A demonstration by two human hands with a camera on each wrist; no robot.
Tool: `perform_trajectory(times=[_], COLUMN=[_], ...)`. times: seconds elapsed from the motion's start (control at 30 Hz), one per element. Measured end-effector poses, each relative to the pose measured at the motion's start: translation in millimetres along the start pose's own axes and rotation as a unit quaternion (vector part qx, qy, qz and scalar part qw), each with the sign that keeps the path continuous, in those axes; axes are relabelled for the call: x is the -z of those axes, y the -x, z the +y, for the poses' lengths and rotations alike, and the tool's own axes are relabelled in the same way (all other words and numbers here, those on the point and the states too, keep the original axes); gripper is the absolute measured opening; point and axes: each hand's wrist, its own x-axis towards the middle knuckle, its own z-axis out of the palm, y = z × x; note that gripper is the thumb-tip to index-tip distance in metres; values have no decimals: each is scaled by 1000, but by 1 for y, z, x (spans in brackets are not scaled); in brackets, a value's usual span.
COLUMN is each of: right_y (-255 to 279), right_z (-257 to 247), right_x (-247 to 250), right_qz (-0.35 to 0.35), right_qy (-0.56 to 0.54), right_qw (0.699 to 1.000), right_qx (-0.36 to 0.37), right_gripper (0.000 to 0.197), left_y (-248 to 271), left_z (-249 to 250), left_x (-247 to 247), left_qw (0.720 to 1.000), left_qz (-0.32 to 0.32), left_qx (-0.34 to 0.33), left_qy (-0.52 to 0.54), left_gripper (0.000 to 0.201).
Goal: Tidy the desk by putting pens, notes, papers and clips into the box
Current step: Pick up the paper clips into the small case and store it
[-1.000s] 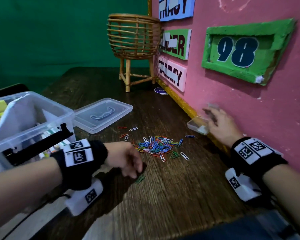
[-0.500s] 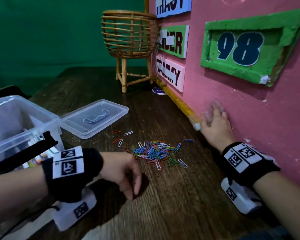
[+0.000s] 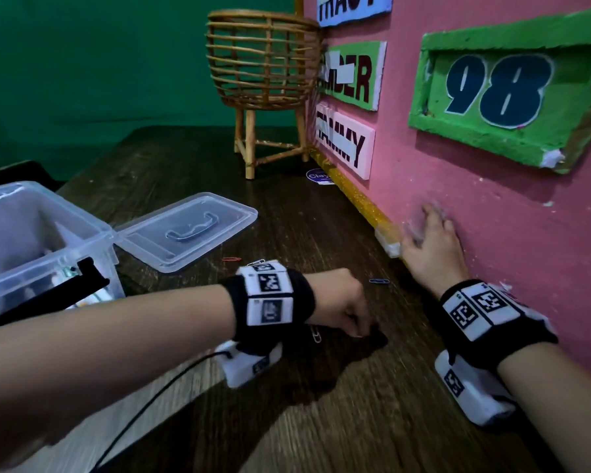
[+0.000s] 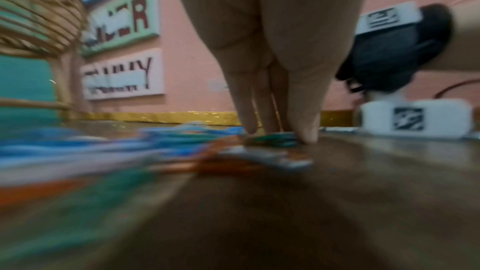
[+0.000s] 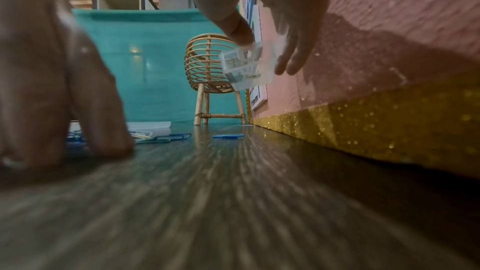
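Loose coloured paper clips [image 4: 182, 141] lie on the dark wooden desk, and my left wrist hides most of the pile in the head view. My left hand [image 3: 359, 331] points down onto them, and its fingertips and thumb [image 4: 280, 137] pinch a few green clips. A single blue clip [image 3: 379, 280] lies to its right. My right hand [image 3: 417, 227] holds a small clear clip case [image 5: 246, 69] above the desk beside the pink wall. The clear storage box [image 3: 82, 233] stands open at the left.
The box's lid [image 3: 185, 230] lies flat behind the clips. A rattan basket stand [image 3: 263, 73] stands at the back by the pink wall [image 3: 458, 206]. A gold strip [image 5: 363, 122] runs along the wall's foot. A black cable trails from my left wrist.
My left hand has moved forward and right onto the clip pile and now covers it. My right hand has stayed against the wall with the small case.
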Motion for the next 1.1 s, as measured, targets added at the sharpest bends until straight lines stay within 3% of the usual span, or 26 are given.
perform_trajectory(times=[0.13, 0.23, 0.33, 0.43, 0.57, 0.67, 0.73, 0.8, 0.87, 0.93, 1.0, 1.1], right_y=[-1, -3, -4, -5, -6, -9, -11, -11, -10, -9, -8, -7], right_z=[0, -4, -8, -8, -8, -5, -3, -4, -4, -2, 0, 1], right_x=[-2, -5, -7, -8, -9, -12, -14, -15, -15, -15, -14, -15], right_qz=[-2, 3, 6, 8, 3, -7, -14, -23, -31, -35, -45, -73], right_qy=[-11, -15, -18, -12, -10, -10, -8, -3, 0, 0, 0, -12], right_qw=[1000, 1000, 1000, 999, 999, 1000, 1000, 999, 999, 999, 999, 997], right_qx=[4, -3, -20, -40, -37, -23, -17, -22, -27, -24, -16, -9], right_gripper=[61, 63, 62, 61, 62, 63, 64, 64, 65, 68, 70, 71], left_y=[16, -10, -43, -51, -9, 44, 69, 80, 83, 79, 75, 72], left_z=[-26, -23, -12, -15, -30, -42, -59, -80, -92, -88, -72, -50], left_x=[14, 19, 11, 3, 3, 10, 16, 14, 8, 3, 0, -5], left_qw=[995, 993, 995, 990, 990, 987, 967, 934, 907, 896, 902, 923], left_qz=[22, 75, -11, -82, -23, 19, 79, 95, 44, -28, -63, -63], left_qx=[85, 81, 88, 96, 124, 161, 238, 342, 419, 443, 424, 366], left_qy=[-48, -37, -50, -68, -67, 7, 39, 26, 14, 24, 52, 102], left_gripper=[22, 29, 56, 57, 37, 38, 49, 58, 65, 75, 81, 90])
